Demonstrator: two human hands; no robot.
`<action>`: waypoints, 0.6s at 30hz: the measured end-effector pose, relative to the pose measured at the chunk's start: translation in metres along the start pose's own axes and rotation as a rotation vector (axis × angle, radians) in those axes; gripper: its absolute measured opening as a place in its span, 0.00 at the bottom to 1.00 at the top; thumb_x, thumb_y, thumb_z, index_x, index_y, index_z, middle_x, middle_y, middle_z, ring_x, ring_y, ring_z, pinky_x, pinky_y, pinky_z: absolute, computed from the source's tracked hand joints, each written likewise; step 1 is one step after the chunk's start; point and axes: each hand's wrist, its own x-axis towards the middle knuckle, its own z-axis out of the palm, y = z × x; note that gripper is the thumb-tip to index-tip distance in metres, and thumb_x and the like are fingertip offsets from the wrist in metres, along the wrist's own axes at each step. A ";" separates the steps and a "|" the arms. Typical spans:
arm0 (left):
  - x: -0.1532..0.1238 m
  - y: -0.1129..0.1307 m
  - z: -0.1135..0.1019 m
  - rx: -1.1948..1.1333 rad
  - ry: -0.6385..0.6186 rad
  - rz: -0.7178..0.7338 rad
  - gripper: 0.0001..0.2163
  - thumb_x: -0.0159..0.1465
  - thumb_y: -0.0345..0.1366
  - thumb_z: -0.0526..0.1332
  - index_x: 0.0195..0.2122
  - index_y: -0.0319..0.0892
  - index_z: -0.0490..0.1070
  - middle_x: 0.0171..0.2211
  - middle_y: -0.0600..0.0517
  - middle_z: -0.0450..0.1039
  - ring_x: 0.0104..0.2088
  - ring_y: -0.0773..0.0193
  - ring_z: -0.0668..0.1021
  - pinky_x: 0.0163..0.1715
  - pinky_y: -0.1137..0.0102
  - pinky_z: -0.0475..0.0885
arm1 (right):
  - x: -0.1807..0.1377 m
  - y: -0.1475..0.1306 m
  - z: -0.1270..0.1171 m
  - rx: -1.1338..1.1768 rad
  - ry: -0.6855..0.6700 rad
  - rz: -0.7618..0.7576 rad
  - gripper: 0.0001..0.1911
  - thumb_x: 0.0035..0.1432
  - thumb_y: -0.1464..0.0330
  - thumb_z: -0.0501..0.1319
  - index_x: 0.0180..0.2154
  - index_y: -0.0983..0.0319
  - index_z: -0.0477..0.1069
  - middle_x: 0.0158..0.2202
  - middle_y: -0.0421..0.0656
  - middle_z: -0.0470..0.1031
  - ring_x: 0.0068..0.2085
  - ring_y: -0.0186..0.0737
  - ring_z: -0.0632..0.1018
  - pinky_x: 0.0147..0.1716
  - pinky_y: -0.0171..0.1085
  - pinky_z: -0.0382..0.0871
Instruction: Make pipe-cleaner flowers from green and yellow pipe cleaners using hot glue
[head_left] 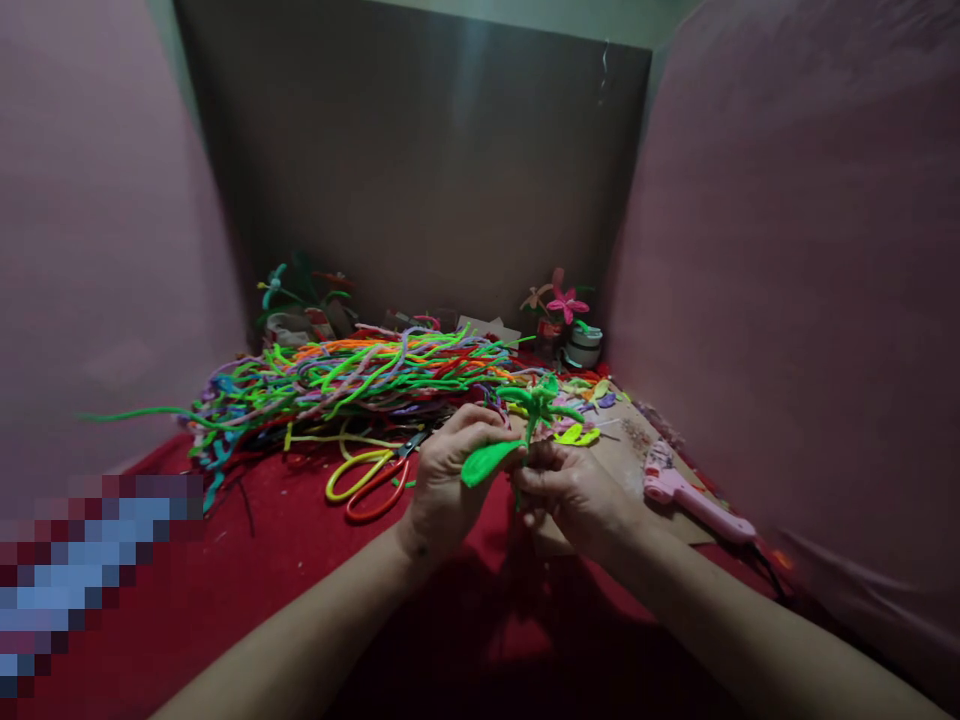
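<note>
Between my hands stands a green pipe-cleaner flower (541, 402), its petals spread at the top of a green stem. A broad green leaf (489, 463) sticks out to the left of the stem. My left hand (457, 465) is closed, pinching the leaf's inner end against the stem. Just below the petals, my right hand (574, 490) is closed round the stem, and its fingers hide part of it. Scissors (375, 480) with one yellow and one red handle lie on the red cloth (285, 580), left of my left hand.
A big heap of coloured pipe cleaners (367, 375) lies behind my hands. At right, a pink glue gun (694, 500) rests on a cardboard sheet (615, 490) near loose yellow petals (577, 435). Finished flowers (568, 300) stand at the back, between pink side walls (787, 250).
</note>
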 end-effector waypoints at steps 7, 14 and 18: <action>0.004 -0.005 -0.005 0.076 -0.022 -0.004 0.09 0.55 0.34 0.63 0.38 0.43 0.74 0.35 0.51 0.71 0.35 0.66 0.74 0.34 0.72 0.71 | 0.009 -0.017 -0.014 -0.140 0.009 -0.076 0.11 0.39 0.69 0.68 0.29 0.65 0.73 0.21 0.38 0.68 0.20 0.27 0.66 0.20 0.31 0.62; 0.006 -0.019 -0.012 -0.032 -0.008 -0.448 0.09 0.56 0.38 0.59 0.35 0.39 0.71 0.21 0.57 0.64 0.19 0.71 0.68 0.18 0.76 0.67 | 0.066 -0.102 -0.083 -0.597 0.369 -0.289 0.08 0.42 0.73 0.64 0.17 0.65 0.66 0.14 0.38 0.64 0.17 0.29 0.65 0.18 0.33 0.59; -0.003 -0.030 -0.009 0.139 -0.133 -0.337 0.06 0.58 0.35 0.57 0.32 0.40 0.72 0.25 0.54 0.68 0.23 0.70 0.71 0.24 0.75 0.68 | 0.105 -0.115 -0.119 -0.703 0.555 -0.279 0.09 0.44 0.74 0.65 0.18 0.67 0.67 0.13 0.38 0.63 0.16 0.28 0.63 0.17 0.32 0.57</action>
